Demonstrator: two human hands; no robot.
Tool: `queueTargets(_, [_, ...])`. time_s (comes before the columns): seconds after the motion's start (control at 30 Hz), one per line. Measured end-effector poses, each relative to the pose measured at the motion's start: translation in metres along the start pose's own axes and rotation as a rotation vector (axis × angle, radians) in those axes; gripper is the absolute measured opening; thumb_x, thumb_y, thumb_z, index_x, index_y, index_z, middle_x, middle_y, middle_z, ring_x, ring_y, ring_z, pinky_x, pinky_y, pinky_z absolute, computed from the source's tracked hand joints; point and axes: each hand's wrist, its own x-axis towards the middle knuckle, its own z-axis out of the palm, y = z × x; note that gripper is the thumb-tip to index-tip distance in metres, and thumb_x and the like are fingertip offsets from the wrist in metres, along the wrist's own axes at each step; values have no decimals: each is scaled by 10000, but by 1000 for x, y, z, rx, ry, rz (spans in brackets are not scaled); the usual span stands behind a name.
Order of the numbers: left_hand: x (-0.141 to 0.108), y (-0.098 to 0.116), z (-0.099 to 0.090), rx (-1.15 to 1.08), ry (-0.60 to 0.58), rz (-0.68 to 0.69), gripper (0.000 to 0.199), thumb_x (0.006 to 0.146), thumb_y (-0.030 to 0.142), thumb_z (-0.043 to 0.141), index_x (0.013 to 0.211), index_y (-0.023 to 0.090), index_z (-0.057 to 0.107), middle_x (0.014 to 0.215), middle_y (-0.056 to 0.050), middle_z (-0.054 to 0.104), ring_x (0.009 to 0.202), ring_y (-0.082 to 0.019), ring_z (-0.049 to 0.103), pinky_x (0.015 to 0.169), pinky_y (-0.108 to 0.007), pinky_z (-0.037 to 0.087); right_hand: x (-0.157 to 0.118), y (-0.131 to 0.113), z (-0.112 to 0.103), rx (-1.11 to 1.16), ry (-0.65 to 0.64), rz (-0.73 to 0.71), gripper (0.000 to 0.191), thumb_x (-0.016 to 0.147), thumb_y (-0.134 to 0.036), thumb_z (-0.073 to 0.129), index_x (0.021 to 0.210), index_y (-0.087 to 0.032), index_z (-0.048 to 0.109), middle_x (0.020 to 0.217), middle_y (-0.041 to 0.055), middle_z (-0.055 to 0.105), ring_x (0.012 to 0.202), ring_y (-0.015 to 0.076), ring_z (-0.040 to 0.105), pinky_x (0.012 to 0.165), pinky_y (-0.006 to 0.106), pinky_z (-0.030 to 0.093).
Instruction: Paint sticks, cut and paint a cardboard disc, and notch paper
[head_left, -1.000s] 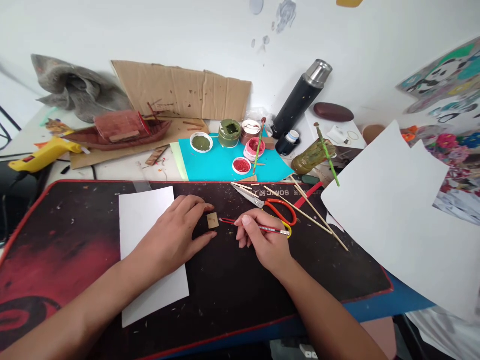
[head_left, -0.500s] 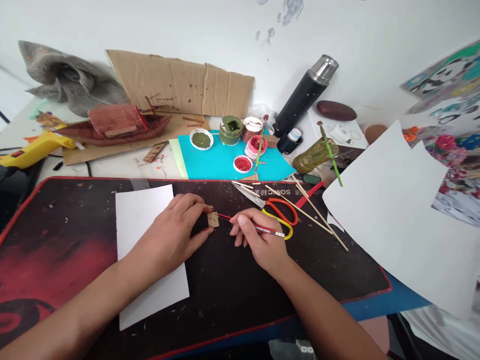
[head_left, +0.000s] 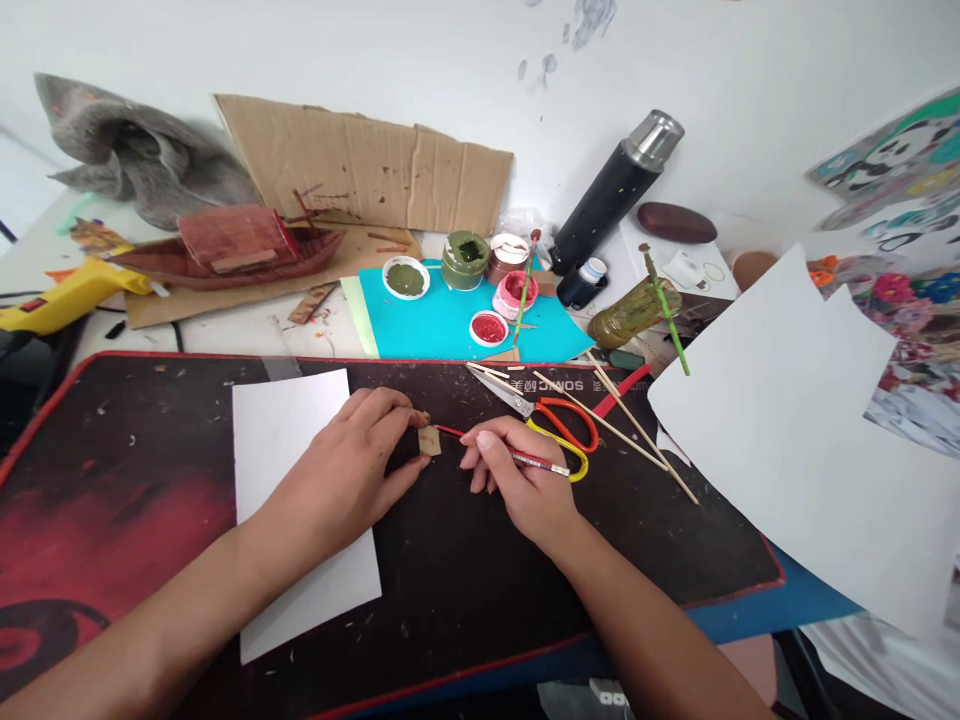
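Note:
Between the thumb and fingers of my left hand is a small tan piece of cardboard, held just above the black desk mat. My right hand grips a thin red-and-black pencil. The pencil's front end points left at the cardboard's upper right edge; whether it touches cannot be made out. Under my left forearm lies a white sheet of paper. Scissors with orange and yellow handles rest just beyond my right hand.
Thin wooden sticks lie right of the scissors. Open paint jars stand on a blue sheet. A brown model boat, a yellow glue gun and a black thermos are behind. Large white paper juts in from the right.
The view has shifted slightly. The cardboard piece has turned a little in my left fingers, and the pencil's front end sits nearer its upper edge. Both hands keep their grips.

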Motion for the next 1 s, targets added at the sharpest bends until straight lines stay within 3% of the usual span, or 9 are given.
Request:
queueTargets(0.67, [0, 0, 0, -7, -10, -15, 208, 1047, 321, 614, 1186, 191, 697, 1207, -149, 711, 1103, -346, 688, 943, -520, 606, 0, -2, -1, 3, 19, 9, 365, 1134, -505, 602, 998, -209, 765, 782, 22, 761, 541, 131, 688, 490, 244, 495])
queueTargets(1.0, [-1, 1, 0, 10, -5, 0, 211, 1050, 303, 627, 1200, 171, 694, 1213, -160, 702, 1107, -348, 682, 940, -510, 603, 1, 0, -1, -3, -12, 5, 315, 1140, -452, 612, 1021, -208, 771, 824, 22, 775, 570, 122, 697, 520, 242, 505])
